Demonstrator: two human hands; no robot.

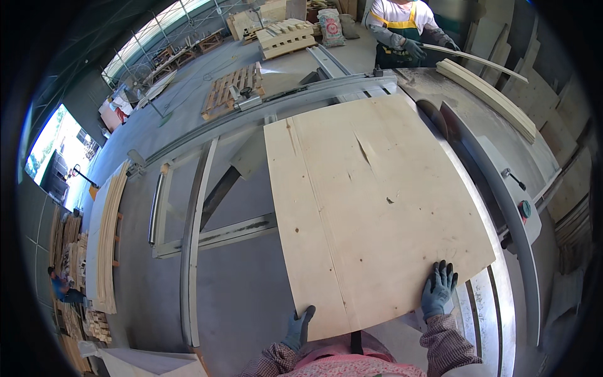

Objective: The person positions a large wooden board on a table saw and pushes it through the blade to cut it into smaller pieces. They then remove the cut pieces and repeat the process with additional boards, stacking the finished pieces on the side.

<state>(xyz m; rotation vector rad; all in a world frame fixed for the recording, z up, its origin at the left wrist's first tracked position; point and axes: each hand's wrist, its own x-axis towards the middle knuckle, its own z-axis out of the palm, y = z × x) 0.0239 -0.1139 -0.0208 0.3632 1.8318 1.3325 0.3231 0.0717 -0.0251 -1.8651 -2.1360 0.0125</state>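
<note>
Left hand [298, 328] grasps the near left corner of the plywood sheet [383, 217], which extends ahead of both. Right hand [438, 291] lays extended fingers over its near edge; whether it grips cannot be told. Grey metal rail [532, 283]: right of this hand.

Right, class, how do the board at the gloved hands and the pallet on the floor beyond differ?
The board is one flat sheet; the pallet is made of slats with gaps. The board lies across the saw table, the left hand and right hand at its near edge; the pallet lies on the floor, untouched. Both look wooden.
</note>
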